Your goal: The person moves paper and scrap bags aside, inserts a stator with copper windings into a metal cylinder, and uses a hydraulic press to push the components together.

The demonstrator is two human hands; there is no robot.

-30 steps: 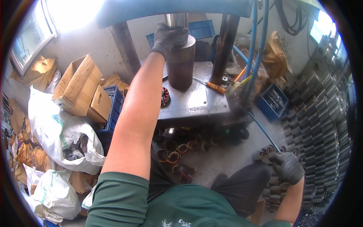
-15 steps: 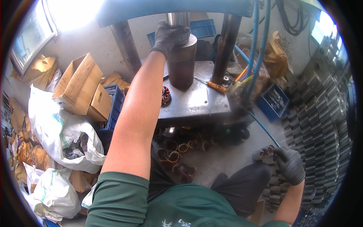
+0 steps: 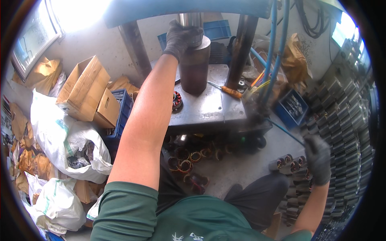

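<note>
My left hand [image 3: 181, 38], in a dark grey glove, reaches up to the press, its fingers wrapped round a shiny metal cylinder piece [image 3: 196, 41] just under the bright ram [image 3: 190, 19]. That piece sits over a thick dark steel cylinder [image 3: 194, 68] standing on the metal press table [image 3: 201, 110]. Low at the right, my right hand [image 3: 318, 160], gloved too, is closed round the end of a thin blue lever [image 3: 284, 132]. Partly behind my left forearm lies a round motor part with red windings [image 3: 177, 100].
An orange-handled screwdriver [image 3: 231, 92] lies on the table by the right column [image 3: 241, 52]. Stacked metal cores [image 3: 337, 132] fill the right side. Wound stators [image 3: 185, 166] lie under the press. Cardboard boxes [image 3: 82, 88] and white sacks [image 3: 60, 136] crowd the left.
My right hand has moved up and slightly right, swinging the blue lever's end up with it. More cores show beneath it. My left hand stays on the metal piece.
</note>
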